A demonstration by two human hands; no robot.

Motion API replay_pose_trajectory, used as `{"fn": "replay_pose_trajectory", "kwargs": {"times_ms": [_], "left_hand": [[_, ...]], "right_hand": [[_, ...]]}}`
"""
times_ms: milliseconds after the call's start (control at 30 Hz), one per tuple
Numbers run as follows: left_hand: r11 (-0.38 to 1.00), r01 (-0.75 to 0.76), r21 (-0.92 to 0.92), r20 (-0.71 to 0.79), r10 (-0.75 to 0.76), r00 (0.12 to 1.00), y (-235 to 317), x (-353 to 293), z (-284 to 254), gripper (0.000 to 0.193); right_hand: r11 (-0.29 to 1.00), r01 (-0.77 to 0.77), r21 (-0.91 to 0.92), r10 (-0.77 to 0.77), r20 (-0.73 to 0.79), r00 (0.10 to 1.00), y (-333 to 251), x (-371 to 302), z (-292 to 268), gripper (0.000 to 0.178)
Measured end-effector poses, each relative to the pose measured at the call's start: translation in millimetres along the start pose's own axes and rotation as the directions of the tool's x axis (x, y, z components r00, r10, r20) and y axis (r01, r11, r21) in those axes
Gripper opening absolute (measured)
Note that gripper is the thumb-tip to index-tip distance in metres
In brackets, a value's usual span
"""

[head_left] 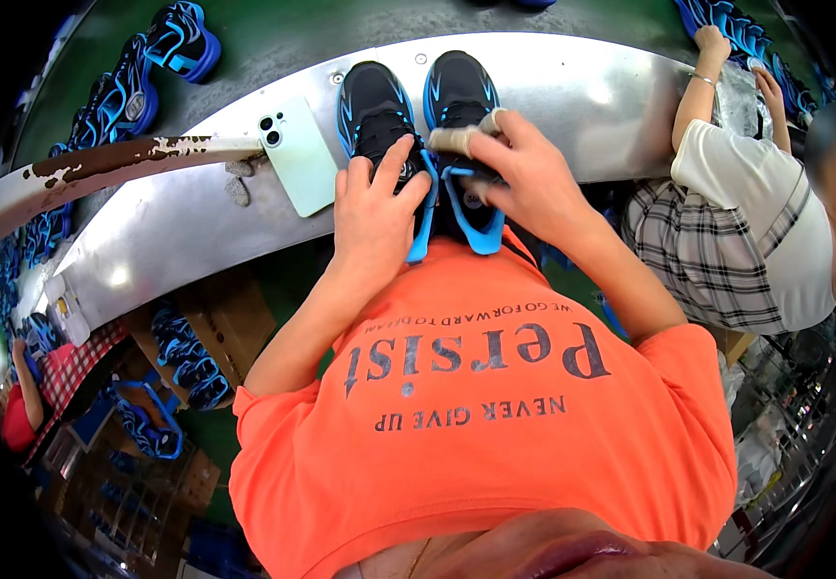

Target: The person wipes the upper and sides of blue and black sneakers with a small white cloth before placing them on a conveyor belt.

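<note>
Two black-and-blue sneakers (461, 92) stand side by side on the metal bench edge, toes away from me. My left hand (374, 207) lies over the left sneaker (376, 101), its fingers and thumb gripping across the laces and collar. Over the right sneaker's laces and opening, my right hand (529, 169) is curled, with pale wraps on its fingertips. Its lower fingers are smeared by motion, and what they pinch is hidden. The blue-lined heels of both shoes face me. A light green phone (300, 159) rests on the metal just left of the left sneaker.
A chipped, curved bar (128, 159) crosses the left side, near small grey lumps (237, 183). More blue sneakers (181, 43) line the green belt (273, 48) beyond. A co-worker in a white top (746, 183) handles shoes at right. Cartons (230, 318) and shoes stand below the bench.
</note>
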State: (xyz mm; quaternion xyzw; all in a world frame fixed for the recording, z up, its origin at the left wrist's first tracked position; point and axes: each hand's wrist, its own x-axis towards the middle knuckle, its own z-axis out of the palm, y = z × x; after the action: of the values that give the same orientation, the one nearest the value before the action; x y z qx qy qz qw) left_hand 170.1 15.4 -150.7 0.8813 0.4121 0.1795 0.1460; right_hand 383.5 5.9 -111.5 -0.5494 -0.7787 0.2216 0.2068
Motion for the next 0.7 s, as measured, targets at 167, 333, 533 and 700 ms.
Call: {"fn": "replay_pose_trajectory", "kwargs": {"times_ms": [167, 333, 533, 700], "left_hand": [[1.0, 0.017, 0.017, -0.023, -0.016, 1.0, 0.6, -6.7, 2.8, 0.042], [0.998, 0.015, 0.061, -0.033, -0.013, 0.999, 5.6, -6.8, 6.4, 0.039], [0.999, 0.016, 0.048, 0.006, -0.016, 1.0, 8.1, -4.3, 0.9, 0.038], [0.979, 0.069, -0.191, 0.088, -0.053, 0.995, 11.5, 0.7, -24.6, 0.048]], "right_hand": [[0.995, 0.04, -0.094, -0.031, 0.096, 0.995, 4.1, -15.2, -6.2, 0.049], [0.918, 0.16, -0.364, -0.159, 0.032, 0.987, -3.1, -34.8, 5.3, 0.027], [0.962, -0.024, -0.272, 0.023, -0.008, 1.0, -15.9, -37.6, 19.9, 0.041], [0.998, 0.002, 0.066, -0.008, 0.095, 0.995, -14.9, -41.0, -21.6, 0.058]]}}
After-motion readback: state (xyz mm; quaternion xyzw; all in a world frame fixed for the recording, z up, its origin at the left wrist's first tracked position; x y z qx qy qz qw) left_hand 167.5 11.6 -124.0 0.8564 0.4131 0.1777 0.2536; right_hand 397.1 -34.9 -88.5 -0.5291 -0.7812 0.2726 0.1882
